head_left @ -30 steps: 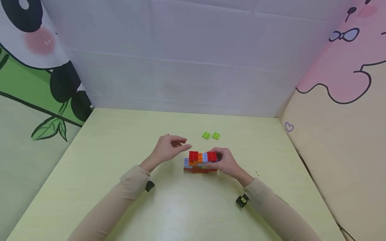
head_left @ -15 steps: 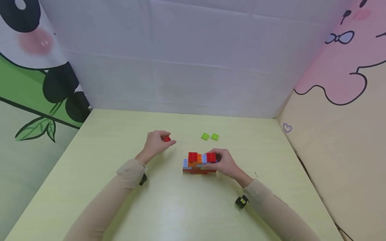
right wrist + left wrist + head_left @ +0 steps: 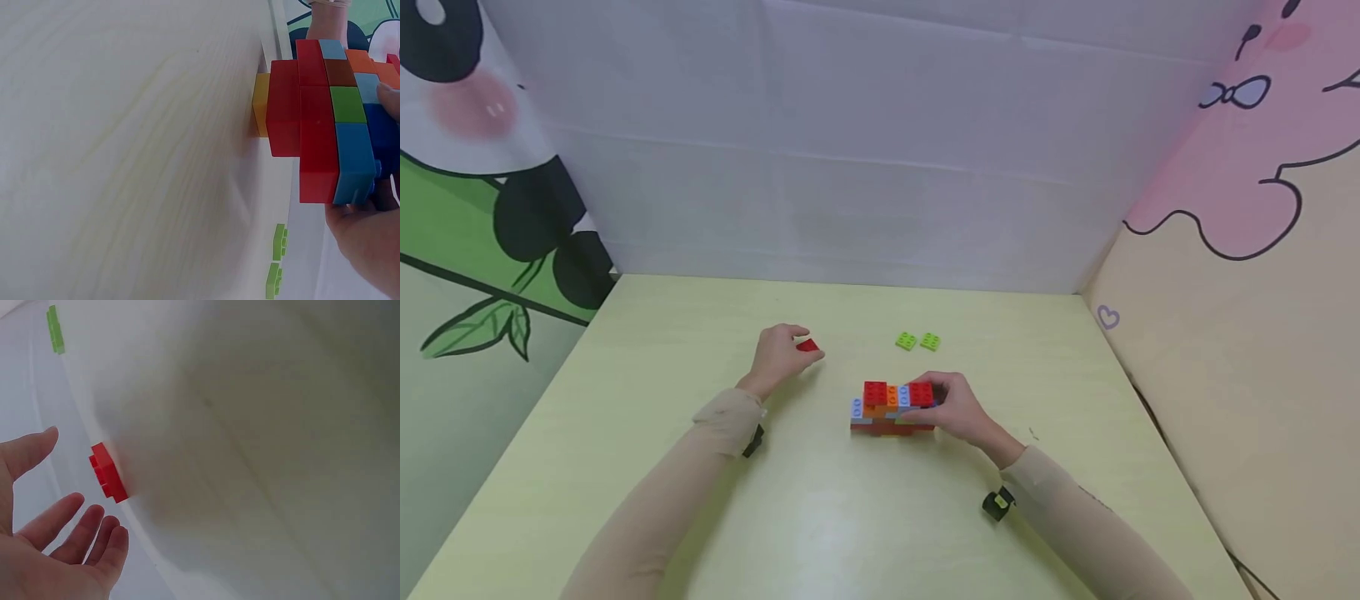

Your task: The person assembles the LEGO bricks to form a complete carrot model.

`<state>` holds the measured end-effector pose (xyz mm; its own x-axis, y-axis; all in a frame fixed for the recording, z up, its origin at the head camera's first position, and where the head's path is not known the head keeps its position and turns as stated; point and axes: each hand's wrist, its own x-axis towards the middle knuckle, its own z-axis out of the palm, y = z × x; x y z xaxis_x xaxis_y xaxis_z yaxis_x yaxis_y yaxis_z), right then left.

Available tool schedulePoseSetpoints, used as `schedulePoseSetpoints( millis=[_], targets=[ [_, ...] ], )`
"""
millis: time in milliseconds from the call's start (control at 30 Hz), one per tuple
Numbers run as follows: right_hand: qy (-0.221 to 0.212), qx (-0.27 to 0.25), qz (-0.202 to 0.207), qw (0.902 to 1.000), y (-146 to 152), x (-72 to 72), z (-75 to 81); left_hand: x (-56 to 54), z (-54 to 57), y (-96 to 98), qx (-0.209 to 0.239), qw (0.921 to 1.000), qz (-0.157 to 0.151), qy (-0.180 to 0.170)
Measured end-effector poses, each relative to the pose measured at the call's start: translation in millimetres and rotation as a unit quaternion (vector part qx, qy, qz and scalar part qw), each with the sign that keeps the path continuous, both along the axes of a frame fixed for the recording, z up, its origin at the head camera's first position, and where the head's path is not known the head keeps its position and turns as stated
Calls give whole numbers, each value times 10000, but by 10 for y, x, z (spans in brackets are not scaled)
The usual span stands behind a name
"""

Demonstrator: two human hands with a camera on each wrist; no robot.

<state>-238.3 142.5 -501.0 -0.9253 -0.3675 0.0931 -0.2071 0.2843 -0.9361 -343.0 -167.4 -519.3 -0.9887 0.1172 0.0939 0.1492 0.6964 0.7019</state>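
Note:
My left hand (image 3: 777,358) is at the left, with thumb and fingers spread around a small red toy brick (image 3: 807,344). In the left wrist view that red brick (image 3: 110,476) sits on the table, studs up, with a gap between it and the fingertips. My right hand (image 3: 961,410) grips the right end of a built block of toy bricks (image 3: 880,410), thumb on the near side and fingers behind. Red, orange, light blue and brown bricks show in the stack. From the right wrist, green, dark blue and yellow bricks (image 3: 260,105) show too, the yellow one at the bottom.
Two lime-green bricks (image 3: 906,341) lie side by side on the table (image 3: 820,517), behind the stack. A pale cloth wall (image 3: 850,167) rises along the table's back edge. Printed side panels (image 3: 1225,350) stand left and right.
My left hand has moved left from beside the stack. A red brick, out of sight at first, now shows between its spread fingers on the table. My right hand keeps its grip on the stack.

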Motion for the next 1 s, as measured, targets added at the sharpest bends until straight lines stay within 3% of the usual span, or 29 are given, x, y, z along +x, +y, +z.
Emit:
schedulePoseSetpoints(
  millis=[233,533,800,867,1000],
  targets=[
    [12,-38,42,10000,-24,23,8,-46,-59,-38,-265,9994,-72,-217],
    [65,-14,-23,10000,-5,25,43,-99,-39,0,-663,9970,-216,-340],
    [31,15,62,10000,-14,-16,25,-159,-71,0,-1467,9875,-569,126],
    [19,73,40,10000,-31,18,117,-141,-36,24,-1442,9871,-676,152],
    [12,97,-12,10000,-4,34,123,-86,55,173,-1063,9904,-881,97]
  ],
)
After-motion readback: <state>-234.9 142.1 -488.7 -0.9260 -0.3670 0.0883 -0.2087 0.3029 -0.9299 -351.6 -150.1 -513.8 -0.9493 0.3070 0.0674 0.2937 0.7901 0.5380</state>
